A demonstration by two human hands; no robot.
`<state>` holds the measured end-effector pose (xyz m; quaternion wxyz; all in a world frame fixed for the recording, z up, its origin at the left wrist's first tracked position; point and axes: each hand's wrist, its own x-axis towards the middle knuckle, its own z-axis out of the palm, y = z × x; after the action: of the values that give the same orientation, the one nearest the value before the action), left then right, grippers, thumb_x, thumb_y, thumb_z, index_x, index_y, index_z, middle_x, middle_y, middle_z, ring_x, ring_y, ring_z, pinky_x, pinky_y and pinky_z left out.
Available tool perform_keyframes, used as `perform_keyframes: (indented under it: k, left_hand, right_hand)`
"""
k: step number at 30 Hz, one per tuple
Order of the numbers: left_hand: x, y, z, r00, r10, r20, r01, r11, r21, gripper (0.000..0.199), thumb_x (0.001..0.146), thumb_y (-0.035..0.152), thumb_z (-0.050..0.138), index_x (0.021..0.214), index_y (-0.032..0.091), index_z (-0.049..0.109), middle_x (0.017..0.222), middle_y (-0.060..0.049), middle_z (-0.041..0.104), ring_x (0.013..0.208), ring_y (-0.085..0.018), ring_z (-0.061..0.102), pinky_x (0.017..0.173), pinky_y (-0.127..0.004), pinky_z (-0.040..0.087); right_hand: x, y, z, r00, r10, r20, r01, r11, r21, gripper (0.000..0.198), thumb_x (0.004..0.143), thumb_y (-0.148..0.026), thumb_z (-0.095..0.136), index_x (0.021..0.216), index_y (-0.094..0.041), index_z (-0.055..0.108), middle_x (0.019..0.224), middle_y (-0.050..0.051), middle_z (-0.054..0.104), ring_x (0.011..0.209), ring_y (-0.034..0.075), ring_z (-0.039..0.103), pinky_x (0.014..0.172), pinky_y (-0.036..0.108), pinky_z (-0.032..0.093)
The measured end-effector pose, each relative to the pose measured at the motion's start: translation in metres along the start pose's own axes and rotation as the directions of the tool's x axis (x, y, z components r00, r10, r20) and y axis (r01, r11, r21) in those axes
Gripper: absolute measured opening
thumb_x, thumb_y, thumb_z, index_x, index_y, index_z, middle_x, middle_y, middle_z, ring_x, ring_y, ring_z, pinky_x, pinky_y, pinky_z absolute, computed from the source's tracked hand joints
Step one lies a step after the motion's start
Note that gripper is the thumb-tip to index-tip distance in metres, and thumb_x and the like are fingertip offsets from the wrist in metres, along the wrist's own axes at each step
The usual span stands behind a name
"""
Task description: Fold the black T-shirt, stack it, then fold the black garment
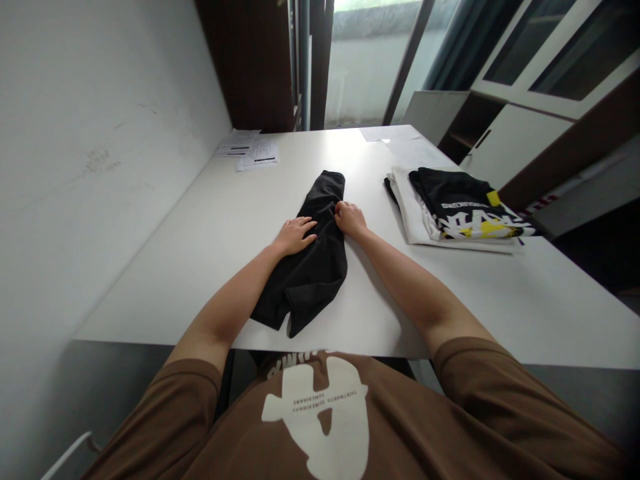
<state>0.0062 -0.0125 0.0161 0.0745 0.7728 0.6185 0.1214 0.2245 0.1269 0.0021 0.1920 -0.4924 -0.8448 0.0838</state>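
1. Black, matte fabric garment (325, 267): lies lengthwise on the smooth white tabletop (190, 273), between the forearms. Long, narrow outline; soft creases across the middle; far end narrow, near end wider and split by a notch near the table's front edge.
2. Left hand (295, 237): open, palm down, fingers extended and laid on the garment's left side, gripping nothing.
3. Right hand (351, 219): fingers curled inward, fingertips touching the garment's right edge; whether cloth is pinched between them cannot be told.
4. Folded black garment with white lettering and yellow print (453, 190): rests on folded white cloth (407, 217), right of the work, well apart; layers uneven.
5. Flat white printed paper sheets (263, 152): overlapping at the far left, near the scuffed pale wall (100, 100).
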Motion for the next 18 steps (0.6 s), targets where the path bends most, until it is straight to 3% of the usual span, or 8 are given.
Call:
perform_keyframes:
  k: [18]
  left_hand:
    - [0.0001,-0.0005,0.0014,1.0,0.002,-0.006,-0.002,1.0,-0.005,0.057,0.113,0.049,0.055,0.167,0.029,0.058,0.177,-0.008,0.052,0.166,-0.03,0.045,0.138,-0.054,0.035]
  right_hand:
    - [-0.0012,-0.0033,-0.0019,1.0,0.012,0.003,-0.012,1.0,0.013,0.021,0.099,-0.018,0.058,0.114,-0.023,0.071,0.132,0.017,0.075,0.124,0.039,0.065,0.11,0.053,0.052]
